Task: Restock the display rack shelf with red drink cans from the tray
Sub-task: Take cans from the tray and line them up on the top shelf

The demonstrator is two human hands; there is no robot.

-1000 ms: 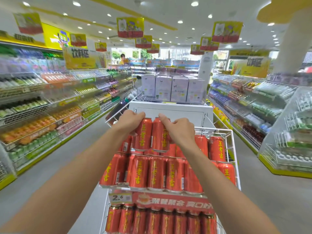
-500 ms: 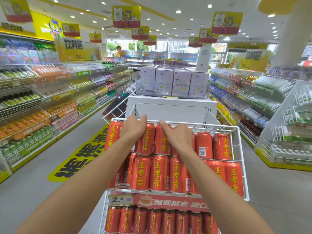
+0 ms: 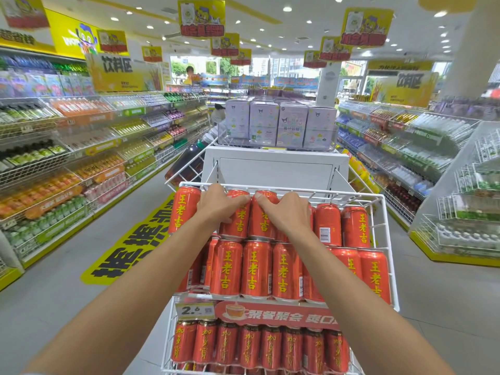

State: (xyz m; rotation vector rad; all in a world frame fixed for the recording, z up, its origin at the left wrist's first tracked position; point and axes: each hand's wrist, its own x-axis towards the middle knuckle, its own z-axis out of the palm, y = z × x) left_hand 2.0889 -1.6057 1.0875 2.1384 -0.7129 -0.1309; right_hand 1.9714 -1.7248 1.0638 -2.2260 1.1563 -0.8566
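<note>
Fingers [image 3: 238,199] of the left hand [image 3: 217,205] curl over the top of one red can [image 3: 236,220] in the back row of the upper shelf, and the right hand [image 3: 286,212] wraps the top of the can just beside it [image 3: 262,217], so each hand grips its own can and the two thumbs nearly meet between them. Both cans stand upright, side by side, against the white wire rim of the rack [image 3: 351,196]. More red cans stand on either side of them in that back row, one at the far left [image 3: 184,209] and several to the right. A front row of the same cans [image 3: 255,269] stands lower and nearer, just above a price tag [image 3: 194,309] and a red banner strip [image 3: 278,316]. Below the strip sits another shelf of darker red cans [image 3: 246,347]. Behind the rack stands a white cabinet [image 3: 276,169] topped with pale purple boxes [image 3: 278,124]. Aisles of bottled drinks run along both sides.
</note>
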